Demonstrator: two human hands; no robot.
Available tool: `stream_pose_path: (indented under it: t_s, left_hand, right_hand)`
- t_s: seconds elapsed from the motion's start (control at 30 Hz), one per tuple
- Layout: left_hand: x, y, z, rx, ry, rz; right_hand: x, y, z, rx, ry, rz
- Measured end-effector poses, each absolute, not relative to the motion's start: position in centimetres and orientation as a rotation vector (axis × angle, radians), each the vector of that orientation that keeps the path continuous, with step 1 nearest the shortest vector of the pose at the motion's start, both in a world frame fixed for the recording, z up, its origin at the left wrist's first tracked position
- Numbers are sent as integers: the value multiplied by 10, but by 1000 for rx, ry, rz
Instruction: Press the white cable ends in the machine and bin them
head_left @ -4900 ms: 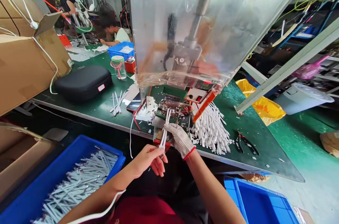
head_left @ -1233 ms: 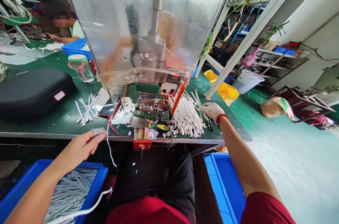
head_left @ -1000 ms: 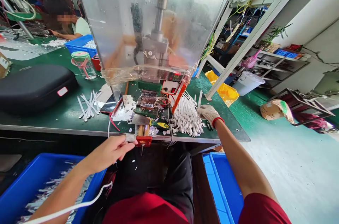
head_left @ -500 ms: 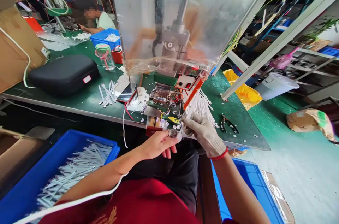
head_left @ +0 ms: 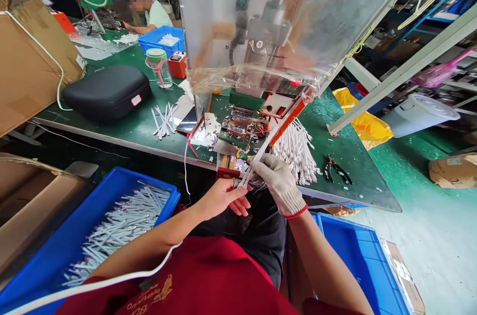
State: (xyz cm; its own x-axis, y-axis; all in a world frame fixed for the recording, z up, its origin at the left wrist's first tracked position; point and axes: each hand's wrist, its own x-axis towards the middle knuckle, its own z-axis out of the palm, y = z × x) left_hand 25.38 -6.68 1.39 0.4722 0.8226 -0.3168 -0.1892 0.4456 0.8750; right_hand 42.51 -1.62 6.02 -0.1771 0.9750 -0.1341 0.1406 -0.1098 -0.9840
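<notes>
My bare left hand (head_left: 222, 198) is closed, pinching the lower ends of a few long, thin white strips (head_left: 264, 147) between thumb and fingers. In a pale knitted glove with a red cuff, my right hand (head_left: 275, 178) grips the same strips higher up. Their upper ends slant up and right past the orange-edged panel of the machine. Just beyond my hands lies a tool with a green and yellow handle (head_left: 243, 155), partly covered. A metal press fixture (head_left: 240, 123) with wires and white scraps sits behind it. A pile of white strips (head_left: 298, 151) lies right of the machine.
Black-handled pliers (head_left: 338, 170) lie near the table's right end. A blue bin (head_left: 121, 176) of strips stands at lower left, another blue bin (head_left: 350, 245) at lower right. A black case (head_left: 106, 91) and a lidded jar (head_left: 159, 67) stand left. A co-worker sits beyond.
The strips now show at full length, slanting up from my hands, where before they were mostly hidden. My camera view has shifted, so the bench appears further right.
</notes>
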Motion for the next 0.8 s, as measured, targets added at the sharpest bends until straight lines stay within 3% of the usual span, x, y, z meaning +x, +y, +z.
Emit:
stream_pose_path:
  t_s: [0.33,0.8]
  left_hand:
    - [237,-72,8,767,919,812]
    - [230,-54,7,799,922,736]
  right_hand:
    - [394,27,23,-1059,-1166,1901]
    - [371,48,1,-1029,-1011,1915]
